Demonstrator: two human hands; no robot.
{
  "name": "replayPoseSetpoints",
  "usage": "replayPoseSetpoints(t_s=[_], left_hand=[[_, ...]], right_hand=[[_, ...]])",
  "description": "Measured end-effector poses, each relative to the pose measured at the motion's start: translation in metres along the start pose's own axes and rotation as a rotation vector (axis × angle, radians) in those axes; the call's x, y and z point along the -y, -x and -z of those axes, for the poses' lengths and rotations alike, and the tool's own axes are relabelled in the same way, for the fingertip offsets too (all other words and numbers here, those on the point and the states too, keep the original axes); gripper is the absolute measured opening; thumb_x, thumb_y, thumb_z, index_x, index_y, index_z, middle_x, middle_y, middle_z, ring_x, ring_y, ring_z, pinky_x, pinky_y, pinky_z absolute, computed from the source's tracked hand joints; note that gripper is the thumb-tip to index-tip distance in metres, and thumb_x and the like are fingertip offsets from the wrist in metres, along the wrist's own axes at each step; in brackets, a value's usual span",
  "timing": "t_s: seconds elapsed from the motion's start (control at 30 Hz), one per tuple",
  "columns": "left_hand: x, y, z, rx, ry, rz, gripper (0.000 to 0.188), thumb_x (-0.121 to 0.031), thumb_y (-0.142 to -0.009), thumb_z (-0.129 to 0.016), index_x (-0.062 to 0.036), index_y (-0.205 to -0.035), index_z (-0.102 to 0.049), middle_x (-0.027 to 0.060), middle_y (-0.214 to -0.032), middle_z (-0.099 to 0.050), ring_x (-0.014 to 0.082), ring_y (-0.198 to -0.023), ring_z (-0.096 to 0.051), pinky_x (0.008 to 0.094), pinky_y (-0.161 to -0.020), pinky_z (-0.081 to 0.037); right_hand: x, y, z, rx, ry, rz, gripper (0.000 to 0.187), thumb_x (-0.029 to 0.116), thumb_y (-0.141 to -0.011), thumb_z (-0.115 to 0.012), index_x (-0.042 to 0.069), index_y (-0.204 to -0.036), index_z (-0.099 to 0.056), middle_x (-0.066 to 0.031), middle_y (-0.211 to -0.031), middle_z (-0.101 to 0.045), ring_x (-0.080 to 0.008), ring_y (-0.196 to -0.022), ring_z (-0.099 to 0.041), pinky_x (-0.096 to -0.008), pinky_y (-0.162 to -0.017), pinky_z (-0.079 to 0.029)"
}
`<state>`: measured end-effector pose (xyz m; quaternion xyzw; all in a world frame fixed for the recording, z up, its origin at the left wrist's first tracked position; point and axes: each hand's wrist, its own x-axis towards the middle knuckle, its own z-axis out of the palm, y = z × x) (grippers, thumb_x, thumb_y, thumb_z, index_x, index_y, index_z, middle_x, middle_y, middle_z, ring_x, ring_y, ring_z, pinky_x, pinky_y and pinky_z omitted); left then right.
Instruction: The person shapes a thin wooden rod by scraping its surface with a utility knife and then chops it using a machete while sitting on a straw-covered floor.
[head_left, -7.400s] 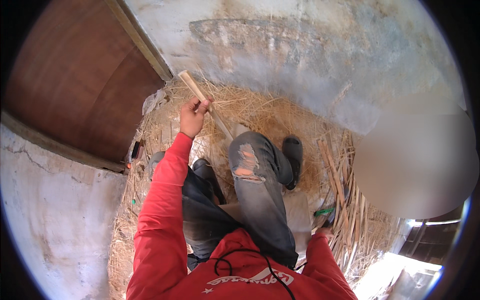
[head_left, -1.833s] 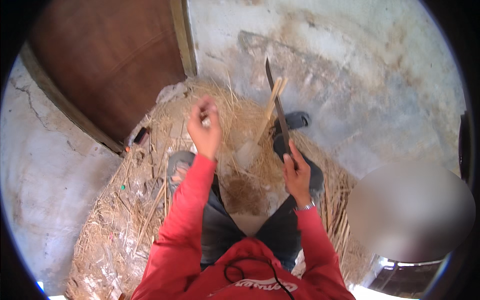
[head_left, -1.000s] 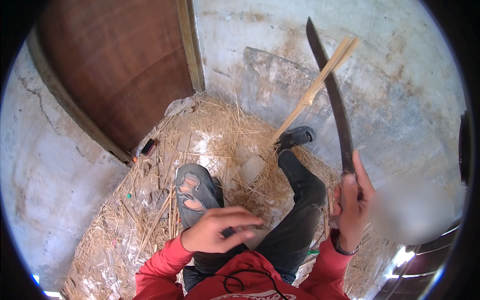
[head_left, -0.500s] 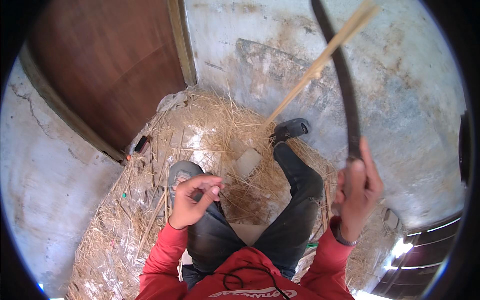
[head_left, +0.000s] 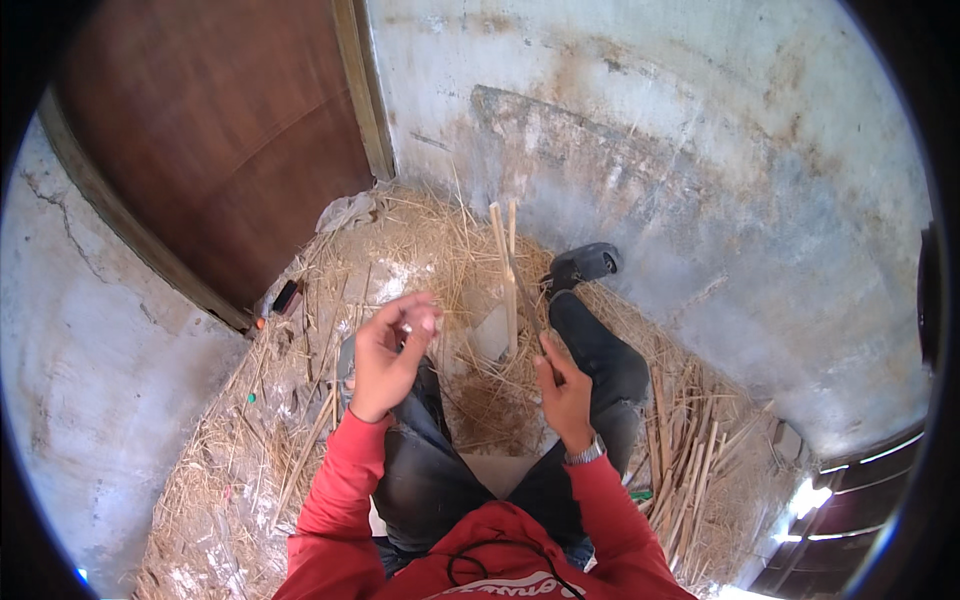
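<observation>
My right hand [head_left: 565,390] is closed round the handle of a machete. The dark machete blade [head_left: 527,298] points away from me and meets a pale wooden stick [head_left: 511,312], which is split into two prongs at its top. The stick stands nearly upright in front of my knees, its lower end by a pale block [head_left: 490,335]. My left hand [head_left: 390,355] is raised above my left knee, slightly blurred, with fingers bent and apart from the thumb. Nothing shows in it.
Straw [head_left: 420,215] covers much of the floor. Several split sticks [head_left: 690,460] lie in a pile on the right. A brown door [head_left: 220,130] is at the far left, and a stained wall [head_left: 640,160] rises ahead. A small dark object [head_left: 286,297] lies near the door.
My right hand has swung the machete down and left from its raised position. The stick has come down with it and now stands upright, split at the top. My left hand has risen slightly.
</observation>
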<state>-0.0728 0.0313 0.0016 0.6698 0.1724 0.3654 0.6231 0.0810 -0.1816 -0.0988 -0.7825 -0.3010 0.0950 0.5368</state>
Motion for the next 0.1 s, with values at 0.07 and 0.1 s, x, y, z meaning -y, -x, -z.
replayPoseSetpoints(t_s=[0.07, 0.1], left_hand=[[-0.010, -0.022, 0.000, -0.014, -0.019, -0.047, 0.035, -0.014, -0.099, -0.066, 0.0026, -0.129, -0.060, 0.0105, -0.107, -0.071, 0.0141, -0.094, -0.066, 0.0287, -0.085, -0.054], [-0.018, -0.031, 0.000, -0.026, -0.018, -0.054, 0.035, -0.015, -0.100, -0.065, 0.0008, -0.130, -0.061, 0.0112, -0.109, -0.071, 0.0159, -0.095, -0.067, 0.0290, -0.086, -0.054]], right_hand=[[0.014, 0.005, 0.003, -0.067, -0.062, 0.014, 0.037, 0.016, -0.099, -0.066, 0.009, -0.136, -0.065, 0.0011, -0.076, -0.063, -0.0010, -0.065, -0.050, -0.0214, -0.059, -0.044], [0.027, 0.009, 0.008, -0.091, -0.111, 0.007, 0.036, 0.015, -0.100, -0.066, 0.010, -0.136, -0.066, -0.0012, -0.077, -0.065, -0.0006, -0.067, -0.051, -0.0216, -0.061, -0.046]])
